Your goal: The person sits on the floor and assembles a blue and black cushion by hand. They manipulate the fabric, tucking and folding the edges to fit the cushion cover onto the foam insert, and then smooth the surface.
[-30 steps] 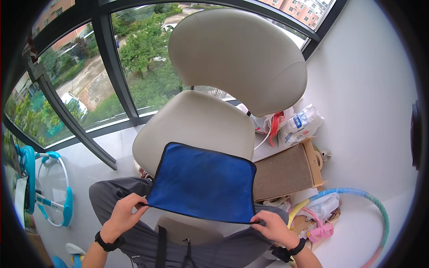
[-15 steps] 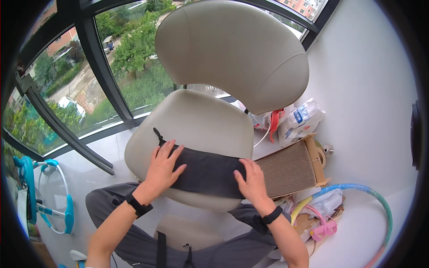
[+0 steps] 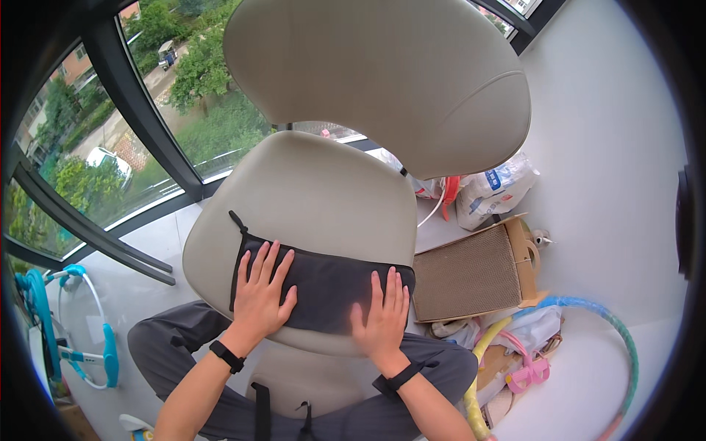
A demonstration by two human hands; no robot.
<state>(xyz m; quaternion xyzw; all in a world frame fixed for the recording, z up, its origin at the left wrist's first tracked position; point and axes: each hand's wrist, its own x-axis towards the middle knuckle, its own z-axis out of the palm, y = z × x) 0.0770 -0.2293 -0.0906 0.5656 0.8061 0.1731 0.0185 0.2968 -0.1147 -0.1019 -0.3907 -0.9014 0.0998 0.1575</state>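
Observation:
A flat black fabric pouch (image 3: 327, 283) with a short cord loop at its far left corner lies across the front of a beige chair seat (image 3: 323, 191). My left hand (image 3: 263, 288) rests palm down on the pouch's left part, fingers stretched and a little spread. On its right part lies my right hand (image 3: 384, 312), also flat, with the thumb apart and slightly blurred. Neither hand grips anything. Both wrists wear black bands.
The chair's backrest (image 3: 382, 81) rises at the far side, before windows. To the right are a cardboard box with a corrugated pad (image 3: 471, 272), a white plastic bag (image 3: 496, 191), a multicoloured hoop (image 3: 629, 353) and pink item (image 3: 528, 375). A blue-white frame (image 3: 110, 353) stands left.
My right hand has moved left and nearer, from the pouch's right edge onto its surface. My left hand now lies flatter on the left part. The view has shifted closer to the chair.

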